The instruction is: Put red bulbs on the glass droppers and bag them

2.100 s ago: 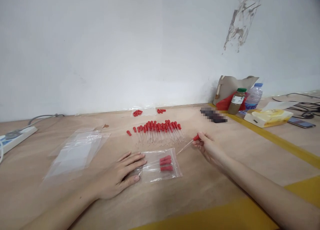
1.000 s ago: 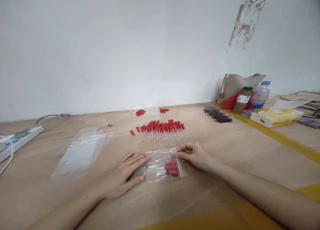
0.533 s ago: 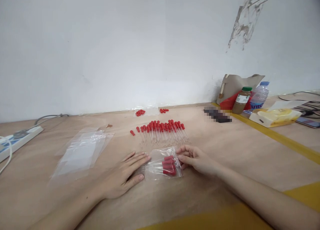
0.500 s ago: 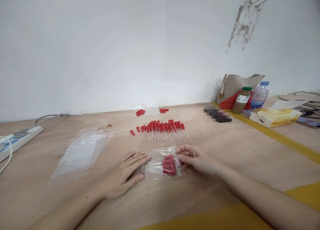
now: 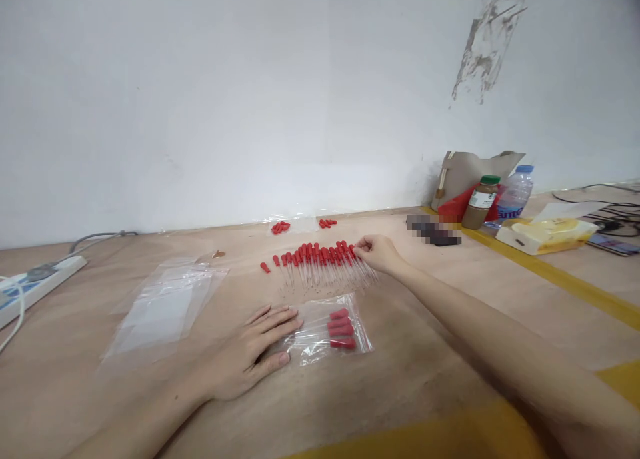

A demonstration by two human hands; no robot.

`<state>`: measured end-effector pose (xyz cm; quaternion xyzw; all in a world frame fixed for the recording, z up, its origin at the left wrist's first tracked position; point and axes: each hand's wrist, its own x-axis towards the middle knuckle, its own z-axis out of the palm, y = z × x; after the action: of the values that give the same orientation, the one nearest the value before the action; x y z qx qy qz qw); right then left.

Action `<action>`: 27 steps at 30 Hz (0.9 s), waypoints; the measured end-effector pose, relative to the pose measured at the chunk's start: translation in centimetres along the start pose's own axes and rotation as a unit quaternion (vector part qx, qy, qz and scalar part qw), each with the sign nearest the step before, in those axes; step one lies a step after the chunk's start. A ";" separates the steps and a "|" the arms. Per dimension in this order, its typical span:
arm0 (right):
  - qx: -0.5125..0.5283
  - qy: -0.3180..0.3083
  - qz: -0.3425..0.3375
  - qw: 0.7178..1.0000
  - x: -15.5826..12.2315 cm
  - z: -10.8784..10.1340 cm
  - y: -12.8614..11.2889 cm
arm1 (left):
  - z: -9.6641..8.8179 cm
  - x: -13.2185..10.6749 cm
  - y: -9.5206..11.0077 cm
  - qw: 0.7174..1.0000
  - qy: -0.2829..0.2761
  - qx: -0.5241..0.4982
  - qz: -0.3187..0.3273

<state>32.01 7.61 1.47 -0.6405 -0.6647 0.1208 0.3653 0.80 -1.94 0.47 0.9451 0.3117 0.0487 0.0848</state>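
Note:
A clear zip bag lies in front of me, with red-bulbed glass droppers inside it, bulbs toward the right. My left hand rests flat with fingers stretched, its fingertips on the bag's left end. Beyond the bag, a row of droppers lies side by side, red bulbs away from me and thin tips toward me. At the right end of this row my right hand has its thumb and fingers pinched on a dropper's red bulb; the fingers partly hide it.
Flat clear bags lie at left, near a white power strip. Loose red bulbs sit by the wall. Farther right stand a green-capped bottle, a water bottle and a tissue pack.
My right hand has let go of the bag's right edge and moved up and away to the right end of the dropper row. My left hand has stayed in place.

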 end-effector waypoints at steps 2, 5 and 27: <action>-0.008 0.011 0.015 1.000 1.9 0.7 -0.1 | 0.0 0.0 0.0 1.000 0.000 -0.001 0.000; -0.010 0.002 0.043 0.999 3.6 2.0 -0.1 | 0.1 0.0 -0.1 1.000 -0.002 -0.001 -0.001; 0.502 0.049 0.193 0.841 -8.3 -1.2 2.6 | -0.1 0.0 0.0 1.000 0.007 -0.013 -0.001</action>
<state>34.07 -0.11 -2.08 -0.4898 -0.3571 0.4748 0.6381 0.82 -1.91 0.54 0.9434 0.3123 0.0593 0.0945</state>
